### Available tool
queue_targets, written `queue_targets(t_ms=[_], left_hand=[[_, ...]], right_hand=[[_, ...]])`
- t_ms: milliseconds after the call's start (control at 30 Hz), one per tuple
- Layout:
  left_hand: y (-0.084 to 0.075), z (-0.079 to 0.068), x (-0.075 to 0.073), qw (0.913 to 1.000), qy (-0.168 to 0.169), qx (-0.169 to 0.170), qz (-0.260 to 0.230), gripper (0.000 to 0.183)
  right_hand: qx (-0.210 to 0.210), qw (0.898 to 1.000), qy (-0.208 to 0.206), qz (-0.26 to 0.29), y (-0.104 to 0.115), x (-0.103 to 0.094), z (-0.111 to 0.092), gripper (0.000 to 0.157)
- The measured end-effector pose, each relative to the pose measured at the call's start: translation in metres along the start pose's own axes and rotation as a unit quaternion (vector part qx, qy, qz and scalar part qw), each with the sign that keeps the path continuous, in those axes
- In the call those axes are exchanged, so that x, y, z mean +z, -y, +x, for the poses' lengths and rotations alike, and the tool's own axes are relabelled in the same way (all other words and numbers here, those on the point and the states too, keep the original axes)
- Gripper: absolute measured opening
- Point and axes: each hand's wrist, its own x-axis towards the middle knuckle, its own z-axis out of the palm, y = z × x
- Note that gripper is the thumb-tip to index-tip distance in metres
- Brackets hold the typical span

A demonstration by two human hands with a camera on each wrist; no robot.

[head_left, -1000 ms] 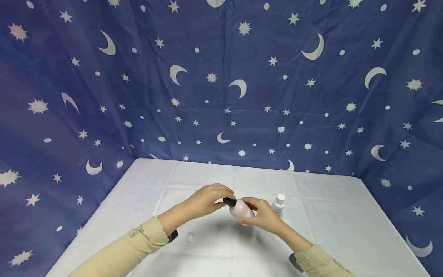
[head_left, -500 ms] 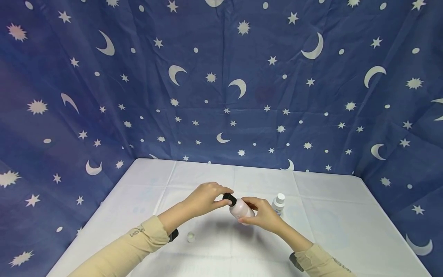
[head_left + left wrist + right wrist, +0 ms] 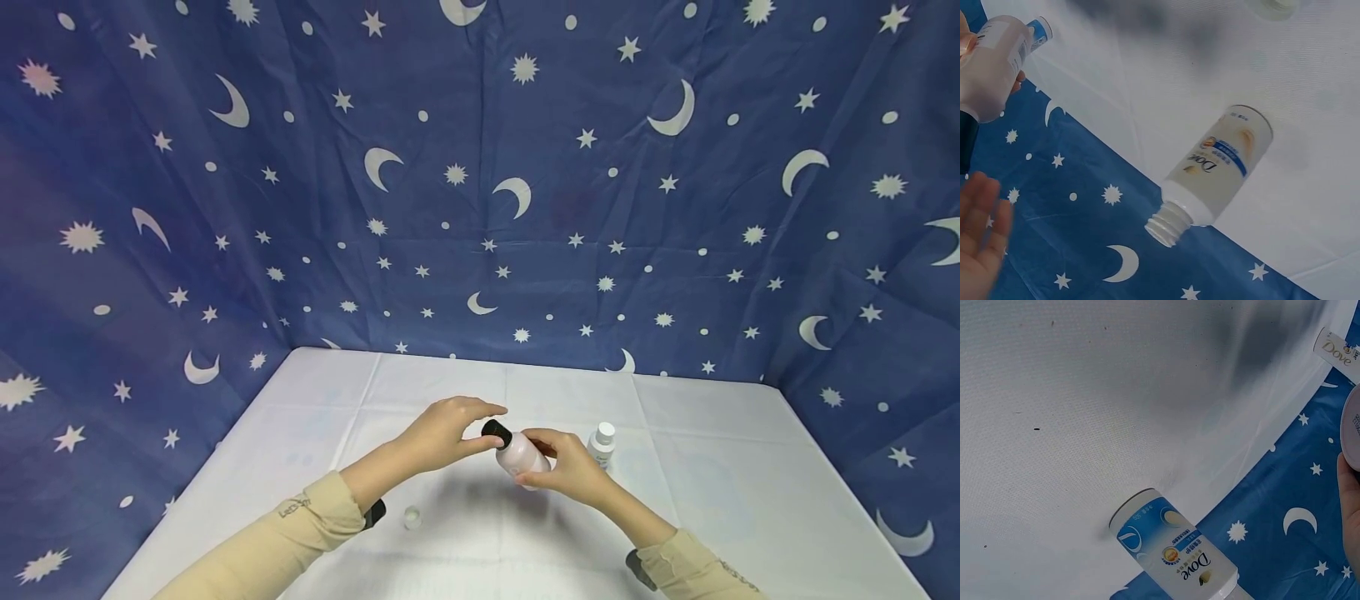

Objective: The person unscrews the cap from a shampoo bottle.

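Your right hand (image 3: 566,468) grips the pink bottle (image 3: 521,457) round its body, most likely to steady it while leaving the black cap (image 3: 496,432) free for your left hand (image 3: 442,435). That left hand has its fingers spread apart above the cap, with the thumb seeming to touch its near side (contact is hard to confirm). The pink bottle sits between your hands, apparently raised off the tabletop (image 3: 697,500), judging by the shadow. It tilts: the capped end points up and to your left, and the long axis slants down rightward to the base by your right palm. A capped white bottle (image 3: 601,451) stands upright behind your right hand, perhaps set there to leave working room
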Motion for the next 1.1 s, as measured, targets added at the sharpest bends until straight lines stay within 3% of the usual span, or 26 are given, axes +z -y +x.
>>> queue_targets(t_ms=[200,333,500,1100], left_hand=[[0.0023,-0.0038,0.0007,0.9962,-0.015,0.084,0.019,0.040],[0.0033,-0.0033,0.0032,0.9932,-0.026,0.105,0.043,0.035],[0.0042,-0.0026,0.0045,0.9940,-0.030,0.095,0.045,0.028],[0.0047,-0.0005,0.0031,0.9994,-0.028,0.018,0.014,0.031]], right_hand=[[0.001,1.000,-0.001,0.001,-0.0025,0.0012,-0.0012,0.053],[-0.001,1.000,0.002,0.004,-0.0028,0.0017,-0.0021,0.053],[0.001,1.000,0.003,0.005,-0.0007,0.0007,-0.0024,0.053],[0.001,1.000,0.003,-0.001,0.0009,-0.0001,-0.0014,0.054]])
